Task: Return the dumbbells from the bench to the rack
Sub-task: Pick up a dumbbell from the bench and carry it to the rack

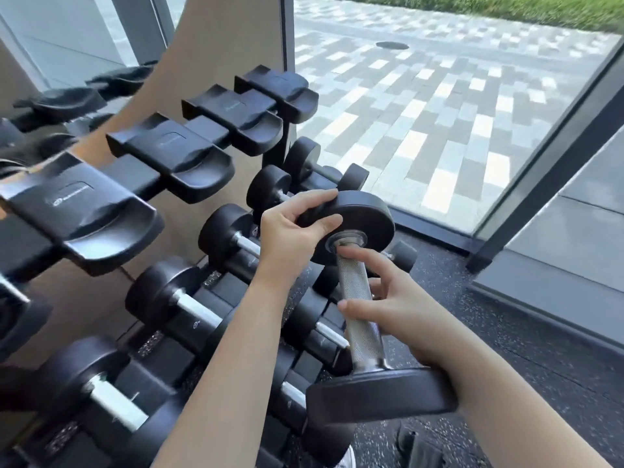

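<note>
Gripping the far head of a dumbbell (358, 298), the left hand (290, 238) pinches its rim between thumb and curled fingers. The right hand (405, 312) lies half-open around the knurled handle, fingers loosely hooked rather than clenched. Its long axis runs away from the person, far head higher, beside the rack (111, 211).

Left hand (290, 231) pinching with thumb and fingers, right hand (401, 309) loosely curled, seemingly half-open, both forearms extended

Dark speckled rubber floor (506, 332) near right; floor-to-ceiling window (439, 113) far right, daylit grey paving (422, 96) and grass strip (506, 5) outside; tan wall panel (219, 45) left.
</note>
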A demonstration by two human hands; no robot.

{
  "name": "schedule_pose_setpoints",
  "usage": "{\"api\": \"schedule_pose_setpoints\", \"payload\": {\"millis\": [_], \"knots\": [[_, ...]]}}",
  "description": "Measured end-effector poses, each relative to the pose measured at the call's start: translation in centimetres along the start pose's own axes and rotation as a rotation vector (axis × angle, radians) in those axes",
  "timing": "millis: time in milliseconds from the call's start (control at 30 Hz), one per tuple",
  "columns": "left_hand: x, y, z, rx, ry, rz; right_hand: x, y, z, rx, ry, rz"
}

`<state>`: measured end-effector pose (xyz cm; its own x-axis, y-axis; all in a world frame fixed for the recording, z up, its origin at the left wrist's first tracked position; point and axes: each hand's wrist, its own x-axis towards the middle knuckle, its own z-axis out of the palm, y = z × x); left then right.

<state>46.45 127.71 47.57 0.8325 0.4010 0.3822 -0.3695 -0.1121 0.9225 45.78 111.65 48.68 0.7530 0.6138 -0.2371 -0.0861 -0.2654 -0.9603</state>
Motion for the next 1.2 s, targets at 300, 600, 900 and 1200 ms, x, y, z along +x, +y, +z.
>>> {"api": "schedule_pose_setpoints", "payload": {"millis": [300,600,900,1200], "knots": [[-0.2,-1.2,-4.7,0.037,0.046,-0.007,2.1,0.2,4.1,0.047,-0.08,0.001],[-1.1,-1.2,-6.3,0.032,0.079,-0.037,2.5,0.5,5.6,0.025,-0.103,-0.001],[-3.9,0.2,-3.6,0.016,0.0,-0.042,-2.0,1.6,4.8,0.067,-0.046,-0.006],[-2.8,0.0,3.2,0.001,-0.06,-0.045,-4.0,2.3,-1.5,0.122,0.027,-0.013]]}}
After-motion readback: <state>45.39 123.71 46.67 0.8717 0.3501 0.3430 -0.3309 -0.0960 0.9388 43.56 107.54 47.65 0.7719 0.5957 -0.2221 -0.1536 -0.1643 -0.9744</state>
